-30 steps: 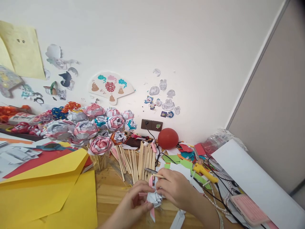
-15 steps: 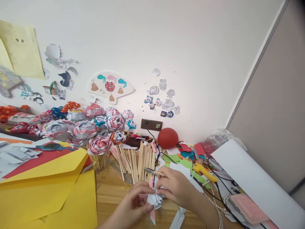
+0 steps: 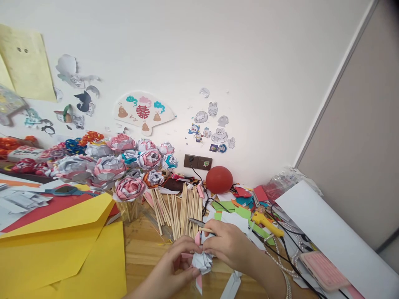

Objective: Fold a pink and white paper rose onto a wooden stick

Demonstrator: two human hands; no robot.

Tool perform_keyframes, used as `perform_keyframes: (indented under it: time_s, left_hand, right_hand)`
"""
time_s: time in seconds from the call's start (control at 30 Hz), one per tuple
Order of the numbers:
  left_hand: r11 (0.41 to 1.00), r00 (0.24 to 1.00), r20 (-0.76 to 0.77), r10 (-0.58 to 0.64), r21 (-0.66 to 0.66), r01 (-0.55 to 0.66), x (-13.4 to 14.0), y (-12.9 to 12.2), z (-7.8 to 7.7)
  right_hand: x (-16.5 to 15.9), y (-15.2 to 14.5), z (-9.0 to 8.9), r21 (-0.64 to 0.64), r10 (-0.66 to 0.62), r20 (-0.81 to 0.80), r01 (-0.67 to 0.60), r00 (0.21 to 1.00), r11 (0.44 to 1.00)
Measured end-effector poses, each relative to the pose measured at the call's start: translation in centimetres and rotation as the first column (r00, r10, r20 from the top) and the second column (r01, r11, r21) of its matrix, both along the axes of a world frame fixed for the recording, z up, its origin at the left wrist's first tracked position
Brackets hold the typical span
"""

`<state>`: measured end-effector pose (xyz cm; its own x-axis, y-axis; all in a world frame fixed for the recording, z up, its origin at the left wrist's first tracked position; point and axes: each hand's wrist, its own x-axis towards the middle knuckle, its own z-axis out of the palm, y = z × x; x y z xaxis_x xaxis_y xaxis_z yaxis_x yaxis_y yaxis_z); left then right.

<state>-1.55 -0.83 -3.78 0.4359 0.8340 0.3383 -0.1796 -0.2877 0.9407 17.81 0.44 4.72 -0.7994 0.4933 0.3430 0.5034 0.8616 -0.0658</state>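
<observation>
My left hand (image 3: pixel 177 265) is closed round a partly folded paper flower (image 3: pixel 202 262), white on top with pink strips sticking out. Its thumb presses the near side and its fingers hold the left side. My right hand (image 3: pixel 229 245) pinches the flower's far right edge between thumb and fingers. A pale wooden stick end (image 3: pixel 205 230) juts out by the right index finger; how it is held is hidden. Just beyond it, a dark pointed metal tool (image 3: pixel 196 222) lies over the wooden sticks. A folded white paper strip (image 3: pixel 231 285) rests on the table near my right wrist.
Finished paper flowers (image 3: pixel 131 189) stand at left centre beside yellow paper sheets (image 3: pixel 62 249). Several wooden sticks (image 3: pixel 187 207) lie ahead. A red balloon (image 3: pixel 219 180) rests by the wall. On the right are a yellow glue gun (image 3: pixel 268 224), cables, a pink case (image 3: pixel 324 270) and a white roll (image 3: pixel 336 241).
My right fingers have shifted slightly and the stick end beside them has dropped a little. Both hands still hold the paper flower in nearly the same place.
</observation>
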Motion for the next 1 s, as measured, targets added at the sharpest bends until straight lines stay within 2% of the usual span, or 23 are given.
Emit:
perform_keyframes:
  time_s: [0.1,0.2,0.3,0.4,0.5,0.6,0.7,0.87,1.0]
  left_hand:
    - [0.999,1.0,-0.001,0.001,-0.041,-0.001,0.1,-0.1,-0.1]
    - [0.988,0.995,0.067,-0.073,-0.131,0.082,0.3,-0.2,0.3]
    - [0.975,0.976,0.191,-0.102,-0.175,0.136,0.5,-0.1,1.2]
    - [0.978,0.954,0.3,-0.026,-0.189,0.086,0.3,0.4,1.7]
    - [0.969,0.94,0.322,0.111,-0.244,-0.03,-0.1,0.9,1.5]
    - [0.954,0.94,0.3,0.161,-0.293,-0.07,-0.3,1.3,0.9]
    - [0.945,0.939,0.291,0.182,-0.315,-0.086,-0.1,1.4,0.4]
    - [0.961,0.917,0.373,0.141,-0.275,-0.036,0.6,1.4,0.0]
    - [0.938,0.894,0.436,0.1,-0.342,0.063,0.6,1.2,0.5]
  right_hand:
    - [0.0,-0.1,-0.1,-0.023,0.017,-0.017,-0.017,1.0,1.0]
    - [0.3,0.0,0.1,-0.063,0.009,-0.077,-0.014,0.997,0.998]
    - [0.9,0.2,0.8,-0.085,-0.058,-0.223,0.04,0.973,0.996]
    - [1.3,0.4,1.4,-0.118,-0.182,-0.383,0.148,0.905,0.982]
    - [1.1,0.5,1.5,-0.254,-0.312,-0.327,0.236,0.892,0.938]
    - [0.4,0.3,1.0,-0.358,-0.325,-0.211,0.236,0.922,0.903]
    - [-0.6,0.0,0.5,-0.381,-0.333,-0.214,0.236,0.918,0.894]
    - [-1.2,-0.2,0.3,-0.399,-0.363,-0.24,0.25,0.9,0.882]
    - [-0.8,0.1,0.4,-0.422,-0.334,-0.285,0.196,0.898,0.885]
